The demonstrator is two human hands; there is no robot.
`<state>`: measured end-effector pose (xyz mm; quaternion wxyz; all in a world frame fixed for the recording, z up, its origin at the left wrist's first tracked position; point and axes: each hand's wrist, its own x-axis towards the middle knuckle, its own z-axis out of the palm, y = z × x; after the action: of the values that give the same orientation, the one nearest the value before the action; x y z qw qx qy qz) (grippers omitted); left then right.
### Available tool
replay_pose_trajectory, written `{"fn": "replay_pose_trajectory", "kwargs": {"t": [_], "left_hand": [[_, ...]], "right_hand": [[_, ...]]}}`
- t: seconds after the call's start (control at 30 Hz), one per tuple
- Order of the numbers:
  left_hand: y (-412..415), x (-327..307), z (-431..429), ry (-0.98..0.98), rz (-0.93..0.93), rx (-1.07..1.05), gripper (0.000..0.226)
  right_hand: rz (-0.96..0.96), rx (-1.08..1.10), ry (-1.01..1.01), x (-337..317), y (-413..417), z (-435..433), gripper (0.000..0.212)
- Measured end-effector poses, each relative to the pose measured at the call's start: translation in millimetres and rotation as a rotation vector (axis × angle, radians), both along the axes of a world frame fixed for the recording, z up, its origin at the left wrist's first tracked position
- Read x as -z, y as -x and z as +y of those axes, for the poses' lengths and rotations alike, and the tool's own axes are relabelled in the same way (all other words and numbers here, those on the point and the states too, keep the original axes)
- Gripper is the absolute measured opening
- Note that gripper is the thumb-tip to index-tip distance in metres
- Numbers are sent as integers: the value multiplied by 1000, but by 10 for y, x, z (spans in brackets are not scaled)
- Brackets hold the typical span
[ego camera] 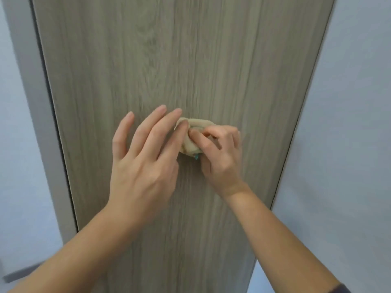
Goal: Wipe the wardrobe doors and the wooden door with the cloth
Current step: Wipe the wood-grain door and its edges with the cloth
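The right grip (pixel 220 151) has its fingers curled round a bunched beige cloth (pixel 190 145) and holds it against the wooden door (pixel 190 60). The cloth bulges out just left of that grip, with a teal tag (pixel 196 156) at its lower edge. The left grip (pixel 146 166), fingers straight and spread, lies just left of the cloth, one fingertip touching it.

One view only: your head camera, wide-angle, faces the wooden door (pixel 201 60) nearly square-on, tilted slightly down. It sits near: door fills the centre, wall (pixel 349 123) strips flank it, your left hand (pixel 143 163) and right hand (pixel 222 159) meet mid-frame.
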<state>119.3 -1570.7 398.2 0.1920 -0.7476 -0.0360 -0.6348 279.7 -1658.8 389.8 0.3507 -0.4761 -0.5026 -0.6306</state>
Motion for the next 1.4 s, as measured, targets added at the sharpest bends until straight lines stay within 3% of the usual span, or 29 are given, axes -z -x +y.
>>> {"fn": "replay_pose_trajectory", "kwargs": {"t": [0.43,0.6,0.9,1.07,1.23,1.3,1.4], "left_hand": [[590,-3120,431,10,-30,-75,48],[653,-3869,499,-87,-58,-78,44],[398,-4538,410,-164,-137,-137,40],[211,-4837,414,-168,-152,-234,39],[125,-5037,458,-115,-105,-310,45],[127,-5039,482,-105,-76,-317,49],[128,-5032,468,-94,-61,-320,50]], "right_hand": [[-40,-7,60,-3536,550,336,23],[-32,11,58,-4381,570,366,28],[-132,-9,67,-4932,374,317,24],[136,-41,-132,-5725,25,136,36],[553,-71,-418,-6193,-535,-173,27],[458,-101,-360,-6051,-508,-153,28],[63,-142,-21,-5302,-289,-47,41]]}}
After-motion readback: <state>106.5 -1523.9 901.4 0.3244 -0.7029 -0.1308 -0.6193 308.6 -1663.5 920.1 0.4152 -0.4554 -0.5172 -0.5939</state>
